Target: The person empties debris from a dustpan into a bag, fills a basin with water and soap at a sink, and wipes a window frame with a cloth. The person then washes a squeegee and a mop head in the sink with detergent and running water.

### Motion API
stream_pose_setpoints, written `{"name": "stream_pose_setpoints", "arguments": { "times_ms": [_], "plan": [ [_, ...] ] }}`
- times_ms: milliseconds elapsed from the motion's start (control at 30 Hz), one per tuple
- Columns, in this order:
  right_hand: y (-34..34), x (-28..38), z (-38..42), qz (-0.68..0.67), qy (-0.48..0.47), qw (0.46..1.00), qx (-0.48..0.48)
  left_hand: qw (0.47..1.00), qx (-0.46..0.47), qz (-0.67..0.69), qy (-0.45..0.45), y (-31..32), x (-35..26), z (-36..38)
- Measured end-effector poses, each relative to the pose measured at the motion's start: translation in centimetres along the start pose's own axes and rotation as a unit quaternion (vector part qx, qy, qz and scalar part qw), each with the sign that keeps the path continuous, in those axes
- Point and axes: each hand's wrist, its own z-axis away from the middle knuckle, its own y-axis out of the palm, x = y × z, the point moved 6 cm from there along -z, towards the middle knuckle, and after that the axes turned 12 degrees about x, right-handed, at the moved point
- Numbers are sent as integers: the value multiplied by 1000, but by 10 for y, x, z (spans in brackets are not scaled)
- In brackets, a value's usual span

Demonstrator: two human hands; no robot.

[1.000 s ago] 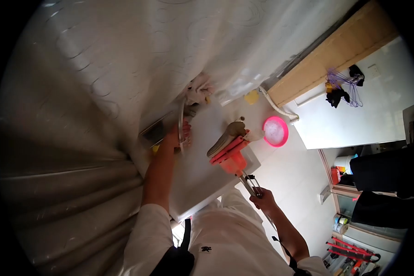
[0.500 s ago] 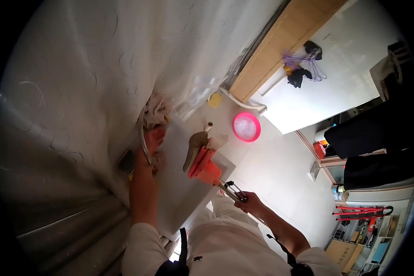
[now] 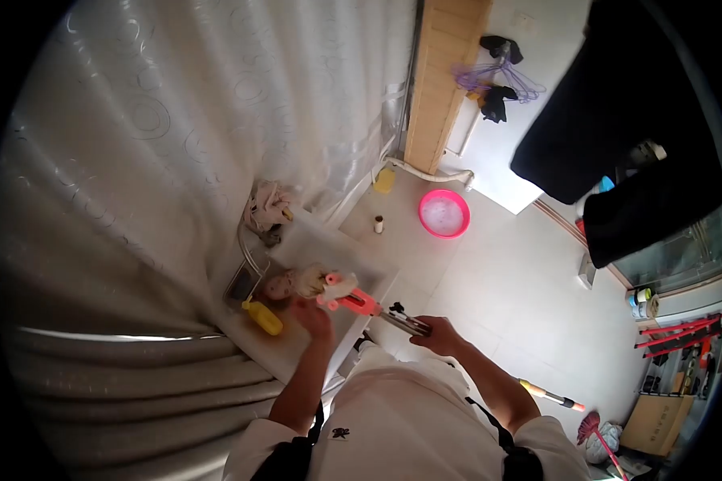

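A sponge mop (image 3: pixel 359 303) with a red-orange head reaches over the white sink (image 3: pixel 341 240). Its metal handle is in my right hand (image 3: pixel 440 337), fingers wrapped round it. Pale, wet-looking sponge (image 3: pixel 313 280) sticks out from the head over the basin. Just below the sponge is my left hand (image 3: pixel 313 319), fingers stretched toward it and somewhat blurred. A yellow bottle (image 3: pixel 262 318) lies in the sink's near left part, left of that hand. The curved faucet (image 3: pixel 250 255) rises along the sink's left side, and a crumpled pinkish cloth (image 3: pixel 268 205) sits behind it.
Pale curtains (image 3: pixel 160 160) hang close on the left. On the floor stand a pink basin (image 3: pixel 444 215) of sudsy water and a small dark-and-white cylinder (image 3: pixel 379 224). Dark clothes (image 3: pixel 573 120) hang at the right. A red brush (image 3: pixel 590 426) and a cardboard box (image 3: pixel 656 423) are at lower right.
My left hand has come from the faucet toward me and right, beside the sponge. The mop head has turned and its sponge shifted left over the sink. The view has swung slightly.
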Motion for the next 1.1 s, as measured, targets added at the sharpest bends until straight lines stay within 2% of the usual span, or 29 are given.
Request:
{"name": "stream_pose_setpoints", "arguments": {
  "times_ms": [33, 100, 133, 200, 233, 267, 300, 367, 400, 433, 467, 500, 533, 600, 633, 700, 733, 767, 800, 833, 867, 933, 967, 1033, 1100],
  "plan": [
    [-9, 3, 18, -5, -22, 1000, -15, 994, 47, 101, 1, 61, -48, 43],
    [-40, 1, 64, 18, -91, 993, -75, 958, 206, 174, -94, 125, -26, 107],
    [-53, -2, 91, 47, -133, 983, -114, 925, 339, 116, -129, 153, -10, 138],
    [-71, -26, 143, 56, -192, 964, -178, 853, 473, 176, -129, 230, -56, 215],
    [-79, -43, 165, 39, -207, 955, -211, 827, 532, 162, -87, 259, -53, 239],
    [-98, -63, 192, 26, -213, 938, -272, 805, 525, 251, -115, 282, -28, 251],
    [-103, -86, 218, 24, -240, 917, -319, 848, 501, 143, -92, 312, -51, 278],
    [-118, -122, 263, 24, -257, 895, -364, 831, 534, 112, -103, 362, -44, 319],
    [-126, -128, 311, -6, -286, 869, -404, 795, 572, 187, -67, 392, -44, 353],
    [-123, -147, 331, 10, -281, 864, -417, 790, 580, 174, -95, 405, -39, 375],
    [-125, -148, 368, 20, -308, 834, -456, 750, 631, 172, -99, 418, -41, 398],
    [-133, -179, 397, -36, -257, 852, -454, 732, 650, 154, -134, 449, -41, 440],
    [-130, -194, 411, -57, -207, 863, -457, 741, 641, 134, -147, 453, -45, 461],
    [-150, -244, 452, -44, -177, 835, -520, 702, 681, 99, -185, 506, -20, 513],
    [-153, -269, 473, -43, -146, 832, -533, 694, 686, 130, -175, 525, -13, 544],
    [-174, -328, 517, -48, -81, 828, -553, 633, 734, 125, -210, 584, 3, 619],
    [-185, -335, 562, -89, -61, 811, -575, 597, 759, 111, -236, 614, -14, 662],
    [-197, -362, 595, -121, -45, 797, -590, 578, 768, 110, -253, 646, -2, 701],
    [-198, -375, 615, -150, -30, 785, -600, 583, 763, 83, -265, 662, 10, 722],
    [-206, -395, 645, -166, -5, 771, -615, 558, 782, 84, -266, 692, 18, 759],
    [-215, -414, 672, -165, 5, 750, -640, 532, 799, 86, -266, 724, 19, 797],
    [-234, -460, 731, -140, 10, 708, -692, 514, 807, 110, -269, 793, 18, 878],
    [-242, -467, 759, -116, 53, 693, -710, 491, 823, 98, -268, 825, 25, 908],
    [-256, -511, 822, -111, 141, 605, -776, 454, 819, 103, -335, 898, 25, 990],
    [-261, -536, 880, -109, 200, 509, -830, 396, 822, 110, -395, 964, 21, 1076]
  ]
}}
